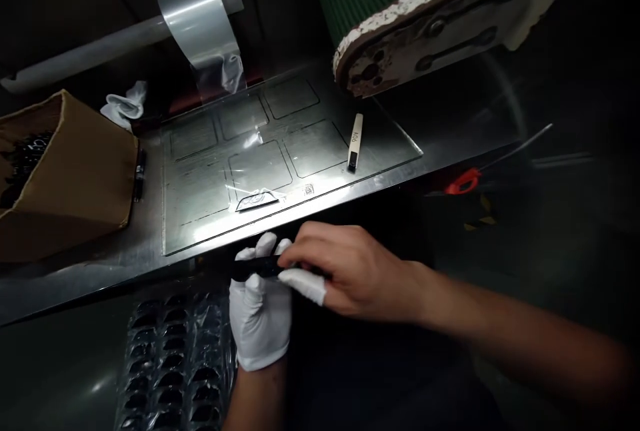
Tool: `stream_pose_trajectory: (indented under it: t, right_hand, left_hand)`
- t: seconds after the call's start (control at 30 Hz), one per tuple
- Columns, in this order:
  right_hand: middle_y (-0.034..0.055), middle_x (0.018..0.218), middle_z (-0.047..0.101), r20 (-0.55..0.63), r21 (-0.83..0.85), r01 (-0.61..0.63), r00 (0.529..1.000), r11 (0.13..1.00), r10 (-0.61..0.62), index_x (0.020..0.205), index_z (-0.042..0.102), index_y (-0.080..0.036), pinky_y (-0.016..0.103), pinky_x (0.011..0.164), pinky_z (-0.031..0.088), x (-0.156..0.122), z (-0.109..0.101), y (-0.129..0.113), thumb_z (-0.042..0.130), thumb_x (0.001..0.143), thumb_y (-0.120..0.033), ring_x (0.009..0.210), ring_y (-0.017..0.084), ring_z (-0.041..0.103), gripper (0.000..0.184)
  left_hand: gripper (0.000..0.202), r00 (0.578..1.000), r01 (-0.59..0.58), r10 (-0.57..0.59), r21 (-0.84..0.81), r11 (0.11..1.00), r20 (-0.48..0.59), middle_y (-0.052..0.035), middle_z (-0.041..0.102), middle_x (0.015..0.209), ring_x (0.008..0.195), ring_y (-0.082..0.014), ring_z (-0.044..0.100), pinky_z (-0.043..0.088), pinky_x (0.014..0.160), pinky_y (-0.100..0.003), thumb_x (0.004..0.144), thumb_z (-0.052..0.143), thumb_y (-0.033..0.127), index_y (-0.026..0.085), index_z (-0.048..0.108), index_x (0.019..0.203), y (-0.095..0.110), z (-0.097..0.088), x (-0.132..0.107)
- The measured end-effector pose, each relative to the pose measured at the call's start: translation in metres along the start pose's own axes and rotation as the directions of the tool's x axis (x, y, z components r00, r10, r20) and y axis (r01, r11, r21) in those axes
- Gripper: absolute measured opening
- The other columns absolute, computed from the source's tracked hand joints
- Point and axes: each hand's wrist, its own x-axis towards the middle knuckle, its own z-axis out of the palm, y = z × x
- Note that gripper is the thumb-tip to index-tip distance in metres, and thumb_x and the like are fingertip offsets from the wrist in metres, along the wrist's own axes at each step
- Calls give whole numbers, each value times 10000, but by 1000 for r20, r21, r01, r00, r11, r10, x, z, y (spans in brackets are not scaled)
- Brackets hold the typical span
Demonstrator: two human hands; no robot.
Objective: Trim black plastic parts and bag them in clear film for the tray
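Observation:
My left hand (263,318) wears a white glove and is closed around a slim dark piece (257,267), held level just off the table's near edge. Bare but for a white cover on the thumb, my right hand (345,264) pinches at the right end of that piece. Its exact kind cannot be made out against the dark background. Below and left of my gloved hand lies a clear plastic tray (173,364) with rows of dark, curved pieces. On the glass sheet (200,221) beyond my hands rests a small clear piece with a dark outline (257,200).
A white tool marked A06 (355,141) lies on the sheet's right side. At left stands a cardboard box (95,171) of dark pieces. Behind are a film roll (197,21) and a crumpled white cloth (125,104). A green-topped machine (400,31) overhangs the back right; red-handled scissors (463,181) are at right.

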Motion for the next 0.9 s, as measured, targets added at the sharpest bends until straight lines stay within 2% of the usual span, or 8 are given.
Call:
stream_pose_trajectory:
  t: [0.13, 0.3, 0.43, 0.5, 0.57, 0.63, 0.73, 0.9]
  right_hand:
    - [49, 925, 648, 115, -114, 43, 993, 993, -30, 1028, 662, -163, 271, 586, 405, 18, 14, 3, 589, 922, -134, 718, 159, 560, 132]
    - [1, 833, 598, 201, -79, 58, 979, 995, -41, 919, 600, -191, 265, 552, 336, 26, 19, 16, 580, 805, -94, 642, 132, 485, 151]
    - [-16, 782, 589, 210, -75, 68, 976, 995, -51, 911, 592, -194, 249, 541, 326, 51, 5, 16, 623, 909, -173, 623, 120, 479, 38]
    - [-22, 775, 595, 192, -171, 64, 981, 983, -31, 911, 602, -187, 240, 552, 327, 73, -8, 16, 644, 931, -202, 623, 113, 495, 48]
    - [-17, 801, 615, 216, -371, 79, 976, 925, 4, 928, 621, -176, 240, 570, 310, 100, -20, 17, 653, 921, -198, 647, 119, 528, 40]
    - [5, 851, 646, 305, -579, 104, 948, 809, 96, 953, 636, -162, 247, 573, 271, 126, -28, 19, 644, 890, -165, 693, 145, 566, 64]
    - [50, 902, 681, 441, -754, 186, 855, 630, 275, 965, 639, -137, 271, 535, 196, 154, -29, 21, 615, 840, -94, 668, 167, 563, 134]
    - [61, 827, 667, 522, -799, 309, 782, 516, 340, 920, 621, -128, 303, 491, 142, 166, -21, 27, 583, 839, -71, 543, 157, 479, 106]
  left_hand:
    - [275, 999, -23, 20, 73, 997, 42, -36, 743, 1239, 1177, -245, 687, 554, 1045, -341, 847, 796, 340, 269, 750, 1108, 0, -11, 2]
    - [379, 1000, 8, -12, 145, 989, 27, -100, 737, 1256, 1193, -313, 681, 553, 1062, -413, 835, 807, 329, 212, 747, 1191, 3, -17, 8]
    - [554, 998, 37, -44, 193, 980, 35, -123, 732, 1265, 1159, -355, 696, 593, 995, -437, 768, 865, 373, 213, 709, 1275, 22, -12, 14]
    - [589, 997, -71, 77, 297, 952, -9, -104, 723, 1292, 1167, -335, 695, 589, 1003, -419, 781, 857, 368, 231, 681, 1327, 36, -11, 22]
    - [491, 943, -296, 332, 538, 789, 32, -68, 730, 1288, 1199, -301, 680, 541, 1078, -414, 827, 819, 287, 247, 703, 1303, 50, -12, 34]
    - [402, 830, -507, 493, 725, 467, 262, -45, 745, 1259, 1243, -288, 652, 463, 1163, -443, 852, 779, 190, 250, 736, 1247, 59, -15, 50]
    - [398, 672, -687, 452, 722, 83, 587, -51, 754, 1227, 1230, -272, 655, 445, 1173, -468, 863, 747, 137, 225, 717, 1250, 63, -17, 74]
    - [380, 568, -750, 443, 658, -67, 693, -59, 765, 1154, 1139, -201, 690, 498, 1107, -343, 832, 770, 94, 150, 704, 1203, 55, -19, 92]
